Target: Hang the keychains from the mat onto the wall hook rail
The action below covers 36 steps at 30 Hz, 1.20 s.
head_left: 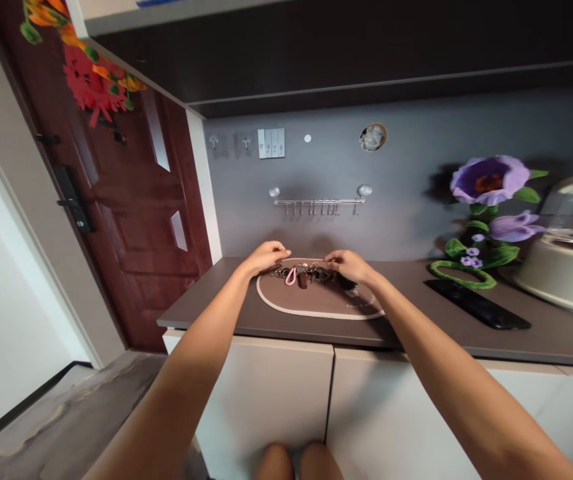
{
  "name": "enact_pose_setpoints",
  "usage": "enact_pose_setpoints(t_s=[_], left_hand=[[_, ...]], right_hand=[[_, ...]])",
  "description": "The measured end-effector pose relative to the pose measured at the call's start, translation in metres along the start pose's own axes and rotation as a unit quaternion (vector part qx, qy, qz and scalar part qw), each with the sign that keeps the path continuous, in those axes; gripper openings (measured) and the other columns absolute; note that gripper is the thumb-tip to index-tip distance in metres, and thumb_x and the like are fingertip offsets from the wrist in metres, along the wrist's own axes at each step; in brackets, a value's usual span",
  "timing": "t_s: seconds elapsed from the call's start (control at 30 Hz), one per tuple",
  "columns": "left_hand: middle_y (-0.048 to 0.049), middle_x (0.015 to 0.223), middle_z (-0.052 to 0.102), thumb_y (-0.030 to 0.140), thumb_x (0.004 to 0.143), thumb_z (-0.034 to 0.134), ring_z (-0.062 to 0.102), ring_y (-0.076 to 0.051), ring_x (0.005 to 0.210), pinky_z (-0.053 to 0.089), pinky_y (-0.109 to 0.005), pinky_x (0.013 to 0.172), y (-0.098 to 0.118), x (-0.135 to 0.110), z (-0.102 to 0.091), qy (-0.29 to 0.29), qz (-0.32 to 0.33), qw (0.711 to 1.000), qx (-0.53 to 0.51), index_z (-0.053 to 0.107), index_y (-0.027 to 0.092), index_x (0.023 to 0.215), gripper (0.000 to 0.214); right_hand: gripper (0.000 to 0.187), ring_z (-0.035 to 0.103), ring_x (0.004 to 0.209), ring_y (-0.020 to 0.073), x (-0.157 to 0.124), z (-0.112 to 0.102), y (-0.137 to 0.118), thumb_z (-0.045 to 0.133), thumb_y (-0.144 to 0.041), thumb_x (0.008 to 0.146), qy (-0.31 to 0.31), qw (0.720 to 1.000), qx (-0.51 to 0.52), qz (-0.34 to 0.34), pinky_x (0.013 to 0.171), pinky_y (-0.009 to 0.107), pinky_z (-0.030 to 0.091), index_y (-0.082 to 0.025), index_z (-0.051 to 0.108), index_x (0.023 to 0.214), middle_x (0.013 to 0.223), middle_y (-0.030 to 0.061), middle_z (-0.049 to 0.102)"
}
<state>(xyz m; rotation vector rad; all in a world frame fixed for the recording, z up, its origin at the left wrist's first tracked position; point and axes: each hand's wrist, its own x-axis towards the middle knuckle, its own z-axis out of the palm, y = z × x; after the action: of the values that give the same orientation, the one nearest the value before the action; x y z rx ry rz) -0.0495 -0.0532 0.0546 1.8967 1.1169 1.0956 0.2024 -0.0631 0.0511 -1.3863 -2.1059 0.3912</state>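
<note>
Should find the keyrings [319, 273] light, loose; best held by the pink loop [294, 274]; cannot tell the grip of left hand [266, 257] or right hand [351, 265].

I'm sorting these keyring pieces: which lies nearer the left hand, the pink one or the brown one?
The pink loop, towards the left hand; the brown tag lies to its right, towards the right hand.

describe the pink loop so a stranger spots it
On the dark counter below the grey wall, find the pale-edged brown mat. Between the left hand and right hand, a cluster of small items lies on it. The pink loop is left of a brown tag, its colour and loop shape standing out from mostly dark neighbours.
</note>
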Motion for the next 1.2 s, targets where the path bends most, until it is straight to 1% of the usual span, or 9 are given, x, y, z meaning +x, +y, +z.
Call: enact_pose_setpoints(t_s=[0.03,0.1,0.2,0.3,0.4,0.53,0.93,1.1,1.2], left_hand=[[0.0029,0.051,0.048,0.044,0.067,0.062,0.041,-0.007,0.047,0.033,-0.021,0.05,0.006,-0.004,0.002,-0.044,0.003,0.998,-0.04,0.05,0.015,0.06,0.032],[0.0049,0.043,0.036,0.052,0.069,0.058,0.035,-0.005,0.041,0.031,-0.021,0.047,0.015,-0.012,0.008,-0.125,0.001,0.983,-0.132,0.04,0.016,0.05,0.045],[0.0061,0.036,0.023,0.064,0.071,0.046,0.027,-0.005,0.035,0.028,-0.022,0.042,0.015,-0.023,0.017,-0.182,-0.025,0.948,-0.261,0.026,0.017,0.042,0.058],[0.0056,0.032,0.016,0.072,0.07,0.033,0.019,-0.004,0.031,0.018,-0.021,0.035,-0.001,-0.034,0.023,-0.168,-0.074,0.919,-0.35,0.018,0.018,0.038,0.064],[0.0057,0.03,0.013,0.074,0.07,0.026,0.015,-0.004,0.029,0.012,-0.02,0.033,-0.02,-0.042,0.023,-0.139,-0.105,0.899,-0.402,0.014,0.019,0.038,0.065],[0.0056,0.03,0.013,0.071,0.072,0.026,0.015,-0.004,0.027,0.011,-0.02,0.032,-0.03,-0.048,0.021,-0.111,-0.11,0.883,-0.443,0.013,0.019,0.038,0.064],[0.0059,0.03,0.014,0.07,0.073,0.03,0.017,-0.004,0.027,0.01,-0.019,0.032,-0.033,-0.048,0.021,-0.116,-0.097,0.884,-0.442,0.015,0.018,0.038,0.064],[0.007,0.032,0.015,0.067,0.072,0.038,0.015,-0.003,0.029,0.01,-0.02,0.034,-0.03,-0.041,0.02,-0.107,-0.095,0.922,-0.359,0.019,0.018,0.041,0.061],[0.0083,0.035,0.019,0.058,0.074,0.047,0.018,-0.003,0.031,0.016,-0.02,0.037,-0.024,-0.033,0.017,-0.041,-0.047,0.958,-0.279,0.031,0.017,0.046,0.052]], right_hand=[[0.026,0.057,0.069,0.0125,-0.003,0.001,-0.01,0.053,-0.037,0.076,-0.063,0.996,0.063,-0.02,0.066,0.023,0.042,-0.015,0.062,0.088,0.083,0.0059,0.065],[0.04,0.054,0.061,0.0109,-0.009,0.004,-0.028,0.048,-0.052,0.077,-0.178,0.962,0.201,-0.042,0.06,0.023,0.041,-0.014,0.061,0.078,0.069,0.0043,0.062],[0.062,0.041,0.043,0.0069,-0.016,0.012,-0.042,0.026,-0.067,0.077,-0.252,0.894,0.37,-0.025,0.048,0.021,0.035,-0.015,0.049,0.054,0.046,-0.0001,0.046],[0.065,0.022,0.034,0.0047,-0.022,0.024,-0.037,0.015,-0.072,0.074,-0.251,0.845,0.472,0.018,0.037,0.02,0.021,-0.018,0.031,0.043,0.038,-0.0046,0.026],[0.063,0.016,0.033,0.0051,-0.03,0.035,-0.022,0.01,-0.074,0.071,-0.225,0.815,0.53,0.058,0.035,0.02,0.014,-0.019,0.022,0.043,0.037,-0.0056,0.019],[0.063,0.014,0.033,0.0054,-0.041,0.04,-0.012,0.008,-0.074,0.071,-0.165,0.792,0.586,0.047,0.035,0.02,0.012,-0.02,0.017,0.042,0.035,-0.0058,0.015],[0.061,0.014,0.032,0.0052,-0.042,0.042,-0.015,0.011,-0.074,0.072,-0.147,0.809,0.567,0.059,0.034,0.02,0.012,-0.02,0.017,0.044,0.035,-0.0062,0.016],[0.06,0.014,0.033,0.0044,-0.028,0.042,-0.021,0.015,-0.074,0.072,-0.191,0.845,0.49,0.093,0.034,0.02,0.011,-0.02,0.023,0.047,0.038,-0.0067,0.019],[0.057,0.017,0.033,0.0042,-0.014,0.043,-0.036,0.021,-0.068,0.077,-0.163,0.873,0.453,0.078,0.034,0.02,0.014,-0.018,0.035,0.053,0.04,-0.0059,0.027]])
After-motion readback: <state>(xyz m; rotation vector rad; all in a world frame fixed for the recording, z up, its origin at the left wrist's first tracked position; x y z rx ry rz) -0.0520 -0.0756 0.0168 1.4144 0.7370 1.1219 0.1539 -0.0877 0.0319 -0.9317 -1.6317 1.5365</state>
